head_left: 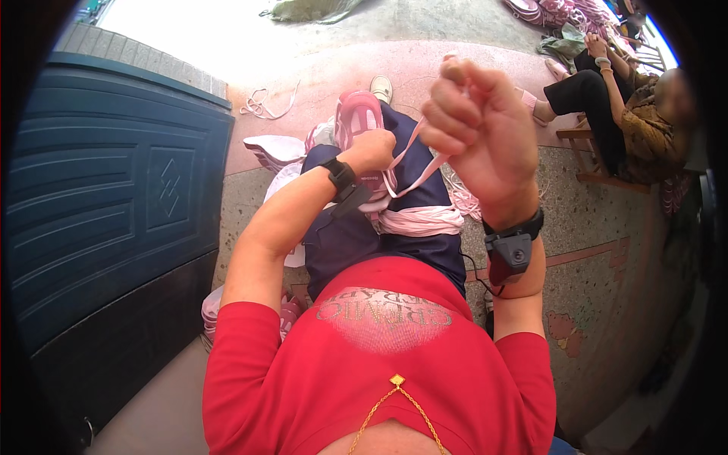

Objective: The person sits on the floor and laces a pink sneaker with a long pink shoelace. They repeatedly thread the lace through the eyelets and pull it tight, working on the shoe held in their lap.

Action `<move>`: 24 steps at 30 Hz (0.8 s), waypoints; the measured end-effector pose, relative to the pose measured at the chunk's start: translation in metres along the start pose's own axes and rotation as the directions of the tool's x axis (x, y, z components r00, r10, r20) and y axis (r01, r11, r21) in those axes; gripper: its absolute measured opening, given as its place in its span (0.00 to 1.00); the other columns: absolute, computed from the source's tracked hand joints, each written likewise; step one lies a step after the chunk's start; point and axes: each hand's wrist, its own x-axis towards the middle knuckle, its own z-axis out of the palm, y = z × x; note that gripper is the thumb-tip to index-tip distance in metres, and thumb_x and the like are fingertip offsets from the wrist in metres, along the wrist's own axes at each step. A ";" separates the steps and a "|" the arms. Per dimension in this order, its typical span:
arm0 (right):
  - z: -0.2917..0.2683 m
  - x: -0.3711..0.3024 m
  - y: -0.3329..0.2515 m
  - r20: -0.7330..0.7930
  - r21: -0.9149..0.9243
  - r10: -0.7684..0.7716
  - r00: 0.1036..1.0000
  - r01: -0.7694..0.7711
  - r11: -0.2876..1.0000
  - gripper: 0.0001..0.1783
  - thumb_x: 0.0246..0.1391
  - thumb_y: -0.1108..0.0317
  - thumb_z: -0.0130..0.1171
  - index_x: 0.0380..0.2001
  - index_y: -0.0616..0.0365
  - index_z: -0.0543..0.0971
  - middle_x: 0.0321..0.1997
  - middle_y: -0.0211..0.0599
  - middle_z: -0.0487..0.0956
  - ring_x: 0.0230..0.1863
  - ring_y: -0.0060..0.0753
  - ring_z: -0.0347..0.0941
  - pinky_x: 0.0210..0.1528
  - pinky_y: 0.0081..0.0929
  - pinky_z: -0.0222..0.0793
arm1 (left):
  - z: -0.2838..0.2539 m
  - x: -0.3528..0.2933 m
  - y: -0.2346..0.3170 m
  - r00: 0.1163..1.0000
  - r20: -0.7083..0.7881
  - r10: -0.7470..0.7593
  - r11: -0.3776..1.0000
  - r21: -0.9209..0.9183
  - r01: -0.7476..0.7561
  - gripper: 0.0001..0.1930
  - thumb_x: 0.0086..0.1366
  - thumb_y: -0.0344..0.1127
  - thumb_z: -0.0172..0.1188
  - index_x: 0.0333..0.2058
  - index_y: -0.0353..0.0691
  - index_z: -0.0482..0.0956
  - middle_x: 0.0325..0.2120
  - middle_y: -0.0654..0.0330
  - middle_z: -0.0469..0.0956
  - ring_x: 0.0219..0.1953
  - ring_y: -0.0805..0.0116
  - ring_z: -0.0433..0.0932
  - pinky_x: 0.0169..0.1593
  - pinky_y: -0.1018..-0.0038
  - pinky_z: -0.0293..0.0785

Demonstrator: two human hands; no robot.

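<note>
A pink and white sneaker upper (359,114) rests across my lap, toe pointing away from me. My left hand (370,149) is closed around its middle, the fingertips partly out of sight. Raised to the right and well above the lap is my right hand (478,125), its fingers curled in and closed on a pale pink shoelace (426,176). That lace runs in a slack loop from the upper's eyelet area up to the fist. Over my thigh lies a bundle of pink laces (421,221), with more loose strands beside it.
Stacked sneaker uppers (271,149) lie left of my knee. A blue panelled door (121,167) borders the left. One loose lace (267,108) is on the floor ahead. At right, another person (633,114) sits on a wooden stool, near a heap of pink uppers (565,11).
</note>
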 end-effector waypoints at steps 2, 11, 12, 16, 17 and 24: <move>0.001 0.003 0.013 -0.073 -0.014 0.016 0.997 -0.017 1.000 0.11 0.63 0.62 0.40 0.32 0.56 0.67 0.15 0.20 0.55 0.17 0.17 0.51 0.22 0.18 0.52 | 0.023 0.009 -0.032 0.987 -0.119 0.111 0.980 -0.153 -0.129 0.12 0.51 0.42 0.62 0.28 0.39 0.82 0.31 0.49 0.80 0.36 0.53 0.80 0.39 0.62 0.76; 0.023 0.010 0.017 0.136 0.100 0.097 0.986 -0.111 0.989 0.11 0.62 0.62 0.41 0.27 0.54 0.67 0.19 0.23 0.56 0.20 0.19 0.52 0.22 0.18 0.51 | -0.011 0.027 -0.010 0.945 0.195 0.263 0.895 -0.414 -0.164 0.11 0.53 0.37 0.60 0.35 0.39 0.82 0.32 0.55 0.81 0.37 0.64 0.79 0.42 0.70 0.73; 0.025 0.012 0.012 0.283 0.150 0.089 0.955 -0.136 0.979 0.11 0.61 0.63 0.41 0.28 0.55 0.68 0.20 0.25 0.59 0.21 0.20 0.54 0.24 0.19 0.54 | -0.014 0.025 -0.006 0.937 0.213 0.278 0.903 -0.390 -0.179 0.12 0.53 0.36 0.60 0.36 0.39 0.82 0.33 0.55 0.81 0.37 0.65 0.79 0.43 0.71 0.73; 0.080 0.009 -0.028 0.434 0.047 0.086 0.897 -0.118 0.992 0.15 0.63 0.60 0.36 0.26 0.55 0.66 0.17 0.25 0.58 0.17 0.20 0.50 0.18 0.20 0.49 | -0.043 -0.007 -0.022 0.887 0.322 0.332 0.873 -0.460 -0.160 0.13 0.54 0.33 0.60 0.39 0.38 0.81 0.34 0.58 0.81 0.38 0.70 0.78 0.44 0.75 0.72; 0.086 0.002 -0.038 0.393 0.015 0.073 0.917 -0.086 0.996 0.15 0.63 0.60 0.36 0.25 0.55 0.65 0.16 0.24 0.58 0.15 0.19 0.49 0.16 0.20 0.47 | -0.055 -0.011 -0.016 0.856 0.352 0.378 0.856 -0.486 -0.178 0.13 0.55 0.33 0.60 0.40 0.38 0.81 0.34 0.59 0.82 0.39 0.71 0.78 0.45 0.76 0.71; -0.048 0.023 -0.088 0.154 -0.618 -0.331 0.931 0.352 0.703 0.17 0.59 0.66 0.41 0.40 0.64 0.75 0.46 0.46 0.76 0.52 0.34 0.66 0.53 0.30 0.59 | -0.127 -0.074 -0.050 0.999 0.036 0.037 0.312 -0.950 0.023 0.10 0.64 0.35 0.54 0.36 0.35 0.80 0.37 0.59 0.79 0.41 0.73 0.76 0.42 0.78 0.70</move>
